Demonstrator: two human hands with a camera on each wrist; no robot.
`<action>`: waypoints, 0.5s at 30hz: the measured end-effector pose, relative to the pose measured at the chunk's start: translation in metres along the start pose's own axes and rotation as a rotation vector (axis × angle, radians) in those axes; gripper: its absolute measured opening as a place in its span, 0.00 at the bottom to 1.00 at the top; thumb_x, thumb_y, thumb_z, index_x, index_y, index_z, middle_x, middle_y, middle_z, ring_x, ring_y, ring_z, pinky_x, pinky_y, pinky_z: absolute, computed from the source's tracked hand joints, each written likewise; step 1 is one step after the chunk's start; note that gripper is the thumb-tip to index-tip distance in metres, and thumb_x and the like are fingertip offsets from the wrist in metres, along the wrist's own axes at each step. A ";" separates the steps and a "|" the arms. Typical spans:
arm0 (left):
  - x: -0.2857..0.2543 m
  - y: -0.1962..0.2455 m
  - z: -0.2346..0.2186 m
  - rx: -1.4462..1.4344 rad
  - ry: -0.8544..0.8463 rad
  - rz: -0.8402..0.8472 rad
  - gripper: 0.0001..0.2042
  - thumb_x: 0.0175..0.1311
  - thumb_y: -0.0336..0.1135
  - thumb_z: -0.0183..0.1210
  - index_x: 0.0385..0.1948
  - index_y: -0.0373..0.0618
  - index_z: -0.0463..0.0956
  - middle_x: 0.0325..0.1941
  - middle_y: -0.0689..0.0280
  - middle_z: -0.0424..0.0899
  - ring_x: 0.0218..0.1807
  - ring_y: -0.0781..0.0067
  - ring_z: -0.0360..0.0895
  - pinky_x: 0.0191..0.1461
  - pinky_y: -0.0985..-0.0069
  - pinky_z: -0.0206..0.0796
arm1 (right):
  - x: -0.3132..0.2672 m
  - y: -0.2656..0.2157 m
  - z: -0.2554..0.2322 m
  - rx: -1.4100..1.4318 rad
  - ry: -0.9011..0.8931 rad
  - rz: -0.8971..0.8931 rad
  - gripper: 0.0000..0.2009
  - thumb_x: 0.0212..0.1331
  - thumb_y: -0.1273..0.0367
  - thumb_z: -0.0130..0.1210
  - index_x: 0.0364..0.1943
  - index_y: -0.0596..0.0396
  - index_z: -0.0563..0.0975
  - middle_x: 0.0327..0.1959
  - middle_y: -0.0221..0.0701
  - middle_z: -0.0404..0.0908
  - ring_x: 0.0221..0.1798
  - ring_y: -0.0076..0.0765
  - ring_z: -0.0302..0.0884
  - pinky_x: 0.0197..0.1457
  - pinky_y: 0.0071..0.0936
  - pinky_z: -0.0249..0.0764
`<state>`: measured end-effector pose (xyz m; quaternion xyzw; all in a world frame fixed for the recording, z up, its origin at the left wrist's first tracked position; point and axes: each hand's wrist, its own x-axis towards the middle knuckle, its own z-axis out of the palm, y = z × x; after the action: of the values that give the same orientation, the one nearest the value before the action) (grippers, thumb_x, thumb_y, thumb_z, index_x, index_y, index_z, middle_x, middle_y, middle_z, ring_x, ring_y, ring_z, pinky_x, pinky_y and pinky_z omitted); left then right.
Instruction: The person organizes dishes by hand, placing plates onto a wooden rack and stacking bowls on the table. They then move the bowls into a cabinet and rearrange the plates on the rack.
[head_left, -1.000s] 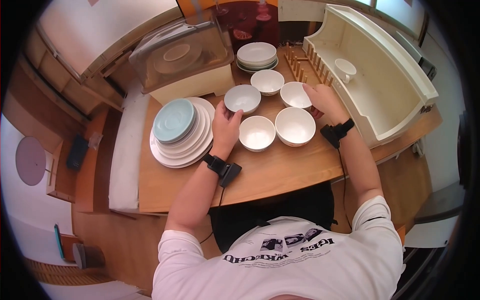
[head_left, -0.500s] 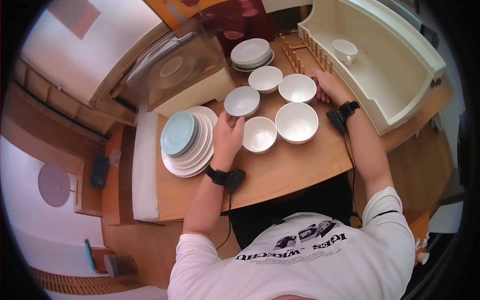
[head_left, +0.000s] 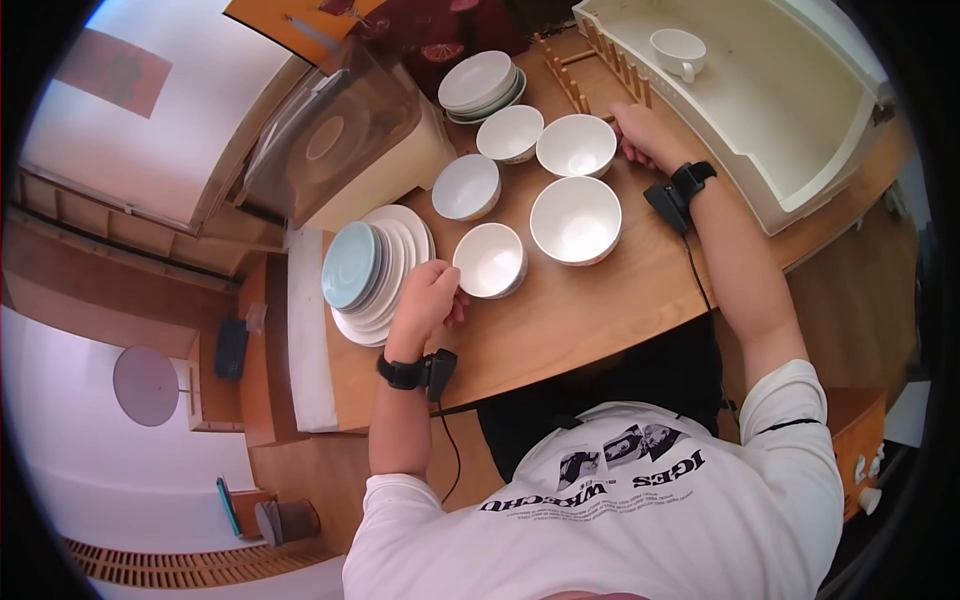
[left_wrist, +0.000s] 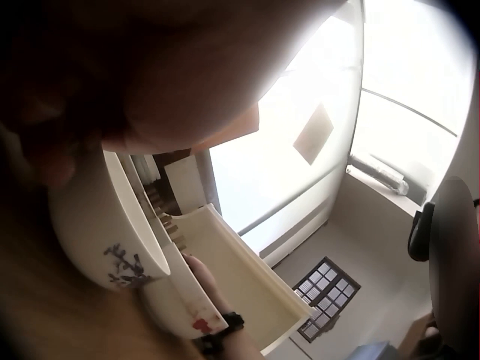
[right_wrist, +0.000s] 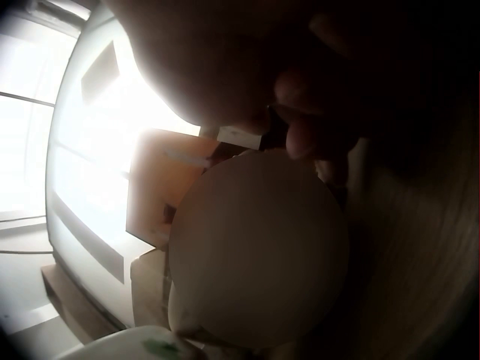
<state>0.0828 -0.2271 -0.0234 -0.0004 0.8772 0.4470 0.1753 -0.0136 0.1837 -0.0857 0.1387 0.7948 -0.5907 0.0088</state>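
Five white bowls stand close together on the table. My left hand (head_left: 428, 305) is at the left side of the small front bowl (head_left: 490, 260), thumb by the rim and fingers curled lower down, pinching its edge. In the left wrist view that bowl (left_wrist: 101, 232) shows a dark branch pattern. Curled round the right edge of the upper right bowl (head_left: 577, 146) are the fingers of my right hand (head_left: 648, 137). The largest bowl (head_left: 576, 220) is between them, untouched. Farther back are a greyish bowl (head_left: 467, 188) and another bowl (head_left: 510, 134).
Stacked plates (head_left: 352, 266) stand at the left, below a lidded box (head_left: 330, 140). At the back are stacked dishes (head_left: 477, 82) and a wooden peg rack (head_left: 620, 68). A cream open cabinet (head_left: 770, 110) on the right holds a cup (head_left: 678, 52).
My left hand has left the greyish bowl and come forward to the small front bowl. My right hand remains beside the upper right bowl. The head view has shifted and tilted.
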 end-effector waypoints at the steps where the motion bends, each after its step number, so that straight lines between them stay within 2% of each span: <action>1: 0.000 -0.003 -0.003 0.023 0.022 0.001 0.13 0.73 0.33 0.49 0.32 0.34 0.77 0.24 0.62 0.83 0.17 0.74 0.79 0.19 0.76 0.65 | -0.001 0.000 0.000 0.001 -0.004 -0.006 0.31 0.71 0.48 0.39 0.25 0.60 0.82 0.14 0.32 0.74 0.12 0.32 0.66 0.15 0.34 0.63; 5: 0.000 -0.010 -0.003 0.079 0.176 -0.004 0.15 0.73 0.33 0.49 0.28 0.32 0.78 0.20 0.59 0.82 0.18 0.70 0.80 0.19 0.70 0.66 | -0.004 -0.001 0.000 0.000 0.000 -0.026 0.31 0.70 0.48 0.39 0.25 0.61 0.81 0.13 0.32 0.73 0.12 0.32 0.65 0.15 0.34 0.62; 6: -0.003 -0.006 -0.003 0.191 0.201 0.001 0.16 0.73 0.34 0.51 0.26 0.32 0.78 0.19 0.59 0.81 0.18 0.68 0.80 0.20 0.68 0.66 | -0.004 -0.002 0.000 -0.002 0.003 -0.030 0.31 0.70 0.48 0.39 0.25 0.61 0.81 0.13 0.32 0.73 0.12 0.32 0.65 0.15 0.35 0.62; 8: -0.011 0.007 -0.003 0.414 0.246 0.016 0.19 0.74 0.35 0.53 0.21 0.32 0.78 0.15 0.57 0.78 0.18 0.64 0.80 0.20 0.64 0.66 | -0.001 -0.002 0.000 -0.024 -0.013 -0.012 0.31 0.74 0.47 0.38 0.31 0.60 0.82 0.12 0.31 0.72 0.10 0.30 0.63 0.14 0.33 0.60; 9: -0.009 0.004 -0.001 0.478 0.328 0.120 0.20 0.74 0.37 0.54 0.19 0.32 0.77 0.13 0.57 0.77 0.17 0.62 0.79 0.21 0.63 0.66 | -0.001 -0.002 -0.001 -0.037 -0.019 -0.002 0.31 0.76 0.47 0.38 0.34 0.59 0.83 0.12 0.30 0.71 0.09 0.30 0.62 0.13 0.33 0.59; 11: -0.006 -0.007 0.005 0.600 0.490 0.333 0.23 0.73 0.39 0.56 0.16 0.31 0.76 0.11 0.55 0.74 0.15 0.58 0.77 0.21 0.60 0.65 | -0.002 0.000 -0.001 -0.023 -0.017 -0.011 0.31 0.76 0.45 0.39 0.32 0.58 0.82 0.11 0.30 0.71 0.09 0.30 0.62 0.13 0.33 0.59; 14: -0.016 0.004 0.023 0.418 0.332 0.400 0.25 0.75 0.44 0.58 0.17 0.33 0.77 0.12 0.58 0.76 0.14 0.63 0.77 0.20 0.64 0.65 | -0.011 -0.009 0.000 -0.030 -0.005 -0.027 0.32 0.70 0.44 0.43 0.26 0.59 0.82 0.12 0.30 0.71 0.11 0.30 0.64 0.14 0.33 0.61; 15: -0.026 0.019 0.032 0.348 0.211 0.325 0.26 0.76 0.46 0.57 0.17 0.33 0.77 0.13 0.60 0.77 0.15 0.65 0.77 0.20 0.66 0.65 | -0.016 -0.013 0.000 -0.038 -0.001 -0.032 0.32 0.68 0.44 0.44 0.24 0.60 0.82 0.12 0.30 0.72 0.12 0.30 0.66 0.15 0.34 0.61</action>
<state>0.1140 -0.1941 -0.0177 0.1243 0.9428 0.3094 0.0062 -0.0013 0.1768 -0.0702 0.1252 0.8081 -0.5755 0.0025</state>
